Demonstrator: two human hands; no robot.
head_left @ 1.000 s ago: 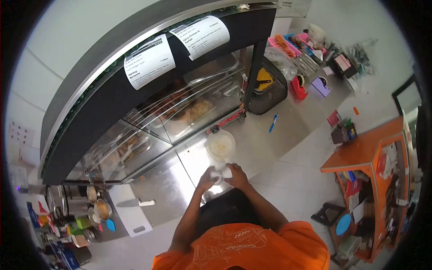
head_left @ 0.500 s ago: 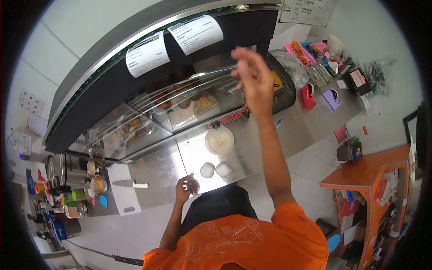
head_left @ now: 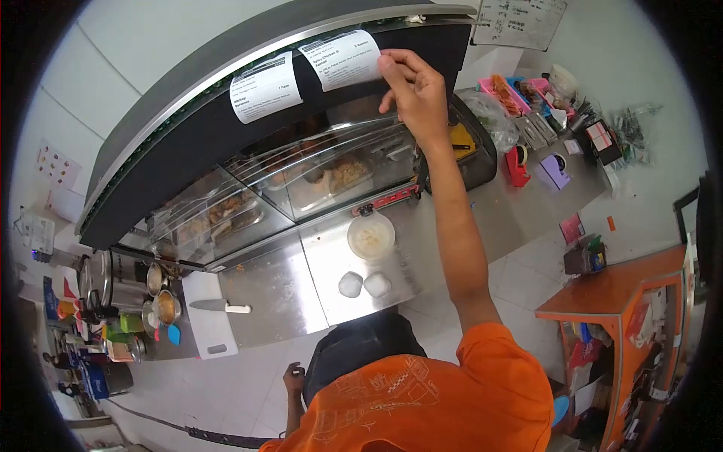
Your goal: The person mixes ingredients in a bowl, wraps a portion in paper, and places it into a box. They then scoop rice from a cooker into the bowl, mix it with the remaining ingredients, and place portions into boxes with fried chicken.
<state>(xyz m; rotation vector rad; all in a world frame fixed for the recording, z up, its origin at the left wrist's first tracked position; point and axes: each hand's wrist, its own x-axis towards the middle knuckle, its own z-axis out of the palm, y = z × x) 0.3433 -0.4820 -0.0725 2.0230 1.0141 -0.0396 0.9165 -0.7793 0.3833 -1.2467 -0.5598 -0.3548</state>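
My right hand is raised to the front of the display case, thumb and index finger pinched at the right edge of a printed order slip. The slip's lower edge curls outward. To its left hangs a second printed slip, untouched. My left hand hangs low beside my body, below the counter's front edge, fingers loosely curled with a gap and nothing visible in them. On the counter, two whitish wrapped rounded lumps sit side by side in front of a white bowl with pale bits inside.
A knife lies across a white cutting board at the left. Food trays stand behind the case's glass. Red and purple tape dispensers are on the right counter. An orange shelf unit stands at the far right.
My right hand has moved up and left to the order slip's edge. My left hand has dropped from the counter's front edge to beside my body. The view has shifted slightly.
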